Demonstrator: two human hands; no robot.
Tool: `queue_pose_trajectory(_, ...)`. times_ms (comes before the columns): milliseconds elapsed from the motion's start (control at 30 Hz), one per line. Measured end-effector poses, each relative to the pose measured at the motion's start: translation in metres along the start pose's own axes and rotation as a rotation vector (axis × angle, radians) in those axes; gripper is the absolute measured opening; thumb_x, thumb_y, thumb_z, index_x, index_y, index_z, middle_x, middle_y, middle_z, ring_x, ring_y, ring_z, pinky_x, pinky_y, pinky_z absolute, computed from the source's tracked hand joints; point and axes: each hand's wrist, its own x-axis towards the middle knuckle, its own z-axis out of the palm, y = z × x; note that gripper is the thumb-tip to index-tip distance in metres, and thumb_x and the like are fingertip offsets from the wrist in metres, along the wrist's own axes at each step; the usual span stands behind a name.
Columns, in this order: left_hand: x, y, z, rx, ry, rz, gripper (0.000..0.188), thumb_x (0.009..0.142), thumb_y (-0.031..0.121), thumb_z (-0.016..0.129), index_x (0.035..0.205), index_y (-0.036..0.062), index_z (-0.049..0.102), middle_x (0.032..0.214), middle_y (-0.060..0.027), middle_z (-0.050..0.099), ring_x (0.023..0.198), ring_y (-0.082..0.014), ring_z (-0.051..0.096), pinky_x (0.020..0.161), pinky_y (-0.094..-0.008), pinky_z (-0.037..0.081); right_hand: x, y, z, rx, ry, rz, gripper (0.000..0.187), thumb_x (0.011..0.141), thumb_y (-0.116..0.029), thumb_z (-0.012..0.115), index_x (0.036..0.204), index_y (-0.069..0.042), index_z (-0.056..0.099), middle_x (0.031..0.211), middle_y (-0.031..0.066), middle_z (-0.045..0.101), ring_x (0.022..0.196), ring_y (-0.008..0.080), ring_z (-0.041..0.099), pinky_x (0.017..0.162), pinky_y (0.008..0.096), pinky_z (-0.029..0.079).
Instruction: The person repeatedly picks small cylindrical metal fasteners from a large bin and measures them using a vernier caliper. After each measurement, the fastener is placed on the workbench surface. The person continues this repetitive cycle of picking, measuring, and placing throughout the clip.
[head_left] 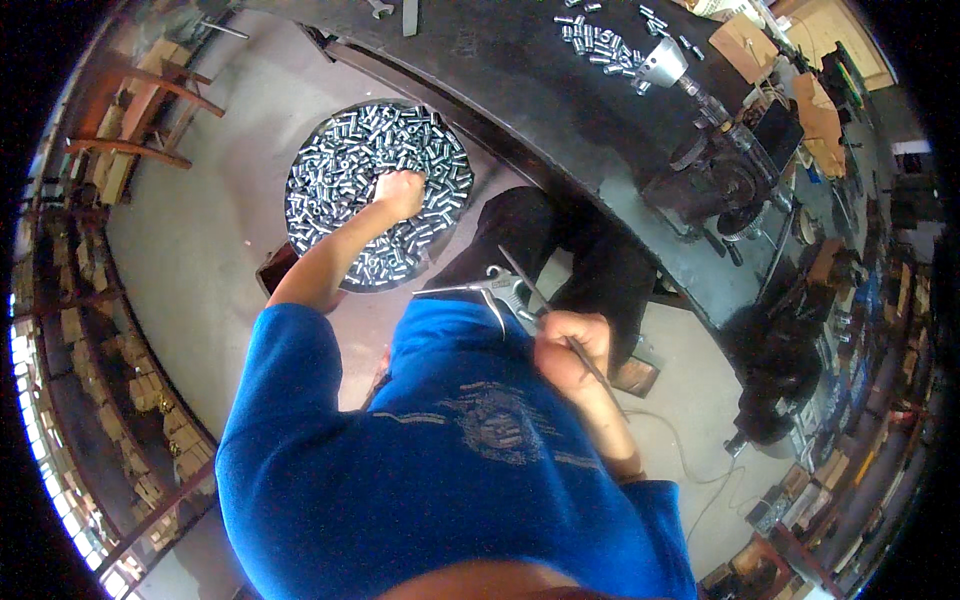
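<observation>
A round tub (289,212) holds a heap of short, shiny metal cylinders (345,165), some with visible hollow ends. Reaching into this heap, my left hand (400,194) has its fingers curled; whatever they grip is hidden. My right hand (574,350), in front of my torso, is closed around a silver metal tool (510,293) with thin curved prongs and a ribbed part; its exact kind is unclear. A thin dark rod (588,362) runs slantwise through the same grip.
The dark workbench (560,120) right of the tub bears more metal cylinders (600,45), a wrench (380,8) and a black machine (730,175) with a silver conical head (661,65). A wooden stool (140,115) stands at left. A cable (680,430) lies on the floor.
</observation>
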Motion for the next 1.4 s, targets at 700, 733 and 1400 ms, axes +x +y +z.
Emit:
queue_pose_trajectory(700,-0.101,0.112,-0.107,-2.123,-0.645,0.022,0.030,0.089,0.024,0.052,0.086,-0.0046,0.058,0.067,-0.0167,0.060,0.052,-0.0256,0.060,0.051,-0.0320,0.051,0.025,-0.002,0.001,-0.125,0.004,-0.058,0.025,0.060,-0.001,0.056,0.056,-0.004,0.031,0.049,0.0048,0.029,0.044,0.0114,0.028,0.041,0.0292,0.022)
queue_pose_trajectory(733,-0.103,0.114,-0.107,-2.121,-0.655,0.018,0.031,0.089,0.025,0.052,0.085,-0.0042,0.058,0.065,-0.0166,0.060,0.051,-0.0254,0.060,0.049,-0.0318,0.050,0.026,-0.004,0.000,-0.112,-0.011,-0.040,0.026,0.061,-0.001,0.056,0.056,-0.004,0.031,0.049,0.0049,0.029,0.044,0.0119,0.027,0.041,0.0292,0.022)
queue_pose_trajectory(1400,-0.123,0.132,-0.142,-1.639,-0.108,0.286,0.011,0.083,0.002,0.061,0.091,-0.0049,0.057,0.082,-0.0076,0.061,0.071,-0.0124,0.061,0.063,-0.0235,0.051,0.035,0.001,0.009,-0.245,0.033,-0.274,0.041,0.073,-0.029,0.065,0.056,-0.005,0.036,0.049,0.0094,0.037,0.043,0.0271,0.041,0.041,0.0353,0.031)
